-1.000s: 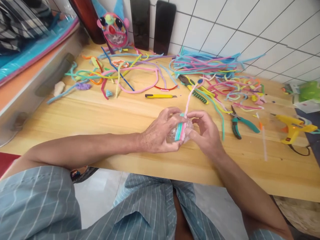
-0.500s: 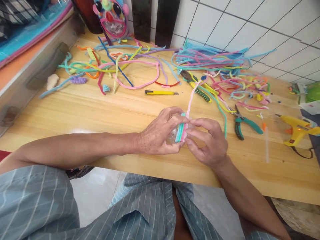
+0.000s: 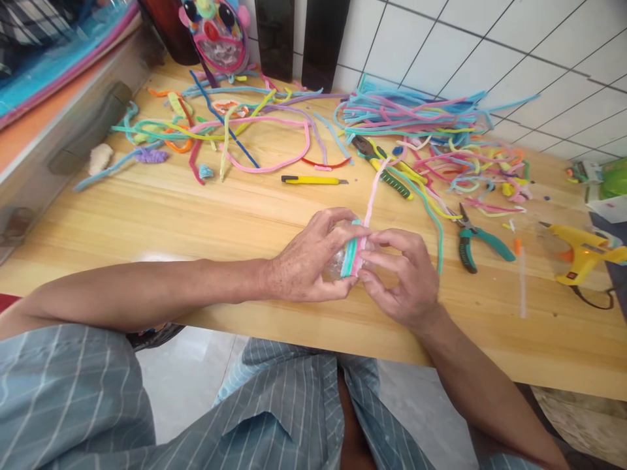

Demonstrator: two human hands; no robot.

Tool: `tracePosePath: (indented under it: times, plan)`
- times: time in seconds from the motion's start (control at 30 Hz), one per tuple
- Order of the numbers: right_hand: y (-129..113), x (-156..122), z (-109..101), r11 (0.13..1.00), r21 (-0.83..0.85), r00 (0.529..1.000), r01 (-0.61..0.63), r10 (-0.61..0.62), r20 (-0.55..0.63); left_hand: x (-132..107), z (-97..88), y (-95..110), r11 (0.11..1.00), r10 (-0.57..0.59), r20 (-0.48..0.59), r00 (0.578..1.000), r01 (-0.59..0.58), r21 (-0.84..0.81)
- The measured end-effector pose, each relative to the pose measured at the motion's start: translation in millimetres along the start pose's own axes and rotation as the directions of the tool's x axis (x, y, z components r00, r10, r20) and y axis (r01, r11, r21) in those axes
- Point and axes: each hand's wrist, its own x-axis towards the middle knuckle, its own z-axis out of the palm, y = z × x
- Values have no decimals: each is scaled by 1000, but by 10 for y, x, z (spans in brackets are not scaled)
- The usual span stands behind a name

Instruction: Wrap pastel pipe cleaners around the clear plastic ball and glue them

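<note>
Between my two hands is a small clear plastic piece [image 3: 336, 264], perhaps part of a bottle, banded with teal and pink fuzzy pipe cleaner. My left hand [image 3: 316, 258] wraps round its left side, thumb and fingers closed on it. The fingertips of my right hand [image 3: 404, 274] pinch the pink band at the right side. From that band a loose pale pink pipe cleaner [image 3: 375, 196] runs up and away across the table. Much of the plastic piece is hidden by my fingers.
A yellow box cutter [image 3: 313, 180], green-handled pliers [image 3: 396, 183], teal needle-nose pliers [image 3: 484, 241] and a yellow glue gun [image 3: 582, 254] lie on the wooden table [image 3: 147, 228]. Pipe cleaners [image 3: 416, 114] pile at the back. A decorated plastic figure [image 3: 223, 39] stands back left.
My right hand has shifted slightly left, its fingertips closer in on the pink band. My left hand keeps its hold, and the view has moved a little.
</note>
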Motion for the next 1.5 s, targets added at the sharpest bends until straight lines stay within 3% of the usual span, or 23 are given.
tracePosePath:
  times: [1.17,1.3,1.5]
  plan:
    - [-43,-2,23,972,98,977,-215,213,26,-2,17,62,1000,0,-42,999,-1,-15]
    - [-21,-39,60,916,213,940,-340,337,50,7,-4,71,998,-34,-24,999,33,-52]
    - [49,-104,127,746,430,855,-508,497,149,14,-22,42,999,5,6,1000,-5,-51]
